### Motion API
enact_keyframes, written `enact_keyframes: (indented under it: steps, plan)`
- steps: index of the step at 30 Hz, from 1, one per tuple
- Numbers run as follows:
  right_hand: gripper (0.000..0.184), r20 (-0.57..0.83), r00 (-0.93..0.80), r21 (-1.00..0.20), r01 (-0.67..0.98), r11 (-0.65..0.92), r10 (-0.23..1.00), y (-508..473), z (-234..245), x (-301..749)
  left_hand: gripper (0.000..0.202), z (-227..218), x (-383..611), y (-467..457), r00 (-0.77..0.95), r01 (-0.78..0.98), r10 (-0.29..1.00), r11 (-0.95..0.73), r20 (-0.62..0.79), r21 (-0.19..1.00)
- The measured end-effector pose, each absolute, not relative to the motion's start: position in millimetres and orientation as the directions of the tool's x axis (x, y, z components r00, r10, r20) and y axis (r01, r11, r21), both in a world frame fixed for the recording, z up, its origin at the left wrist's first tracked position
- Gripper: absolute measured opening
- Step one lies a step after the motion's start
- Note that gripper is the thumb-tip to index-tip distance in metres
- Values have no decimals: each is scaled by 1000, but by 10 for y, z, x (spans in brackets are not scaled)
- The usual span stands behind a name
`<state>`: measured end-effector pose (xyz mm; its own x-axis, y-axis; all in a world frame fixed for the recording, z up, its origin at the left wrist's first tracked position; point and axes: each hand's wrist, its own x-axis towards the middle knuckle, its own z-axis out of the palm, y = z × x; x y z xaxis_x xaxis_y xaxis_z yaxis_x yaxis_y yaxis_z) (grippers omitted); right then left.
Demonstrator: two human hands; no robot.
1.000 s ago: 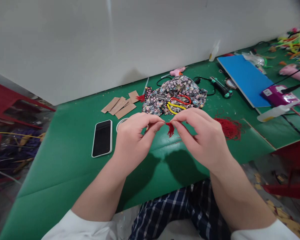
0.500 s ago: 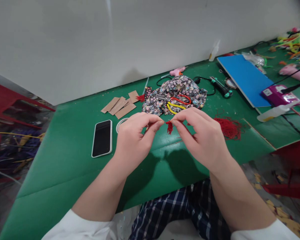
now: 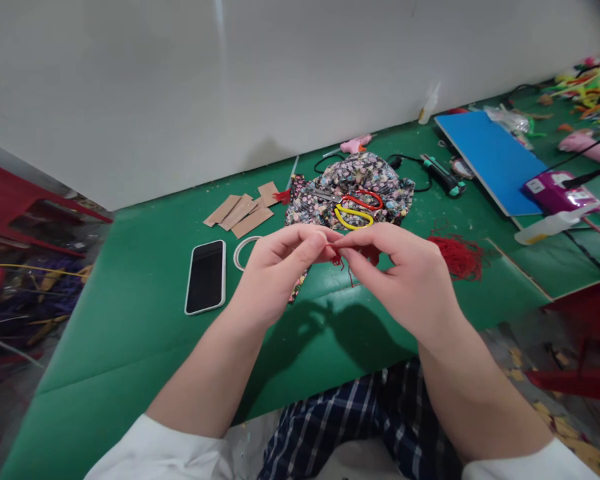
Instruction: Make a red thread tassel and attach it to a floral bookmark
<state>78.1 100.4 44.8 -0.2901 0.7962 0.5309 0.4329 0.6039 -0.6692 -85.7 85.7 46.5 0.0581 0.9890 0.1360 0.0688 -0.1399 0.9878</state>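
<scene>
My left hand point(image 3: 287, 267) and my right hand point(image 3: 397, 270) meet over the green table, fingertips almost touching. Between them is a small bundle of red thread point(image 3: 337, 259), partly covered by my fingers. The left thumb and forefinger pinch it, while the right thumb and forefinger close on it from the other side. A loose red strand dangles beneath the right fingertips. Just beyond lie scissors point(image 3: 355, 208) with one red and one yellow handle, resting on a crumpled floral cloth point(image 3: 360, 172). A pile of red thread point(image 3: 457, 257) sits beyond the right hand.
A phone point(image 3: 206, 277), a white ring point(image 3: 241, 252) and brown cardboard pieces point(image 3: 240, 212) lie on the left. To the right are a box cutter point(image 3: 444, 175), a blue board point(image 3: 490, 157), a purple device point(image 3: 560, 191) and a bottle point(image 3: 550, 225). A pink glue gun point(image 3: 355, 144) is near the wall.
My hands have come closer together, and the left fingers have curled over the red thread bundle. A loose strand now shows below the right fingertips. Things on the table have stayed put.
</scene>
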Motion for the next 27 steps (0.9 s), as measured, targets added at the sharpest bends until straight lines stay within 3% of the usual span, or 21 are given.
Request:
enact_keyframes:
  steps: [4,10,19,27]
  plan:
    - [14,496,-293,-724,380,576,817,1014,462,786,21,412,-846,879,52,-17,997,-58,58,998]
    - [17,309,-366,-901,183,394,878,1092,422,846,8,421,-861,894,96,-105,995,-1,11,995]
    - [7,213,-335,-964,83,254,918,1159,433,845,14,444,-872,894,87,7,996,-13,12,1000]
    - [10,177,-369,-983,-23,182,912,1227,339,848,16,465,-884,898,66,102,993,-101,94,990]
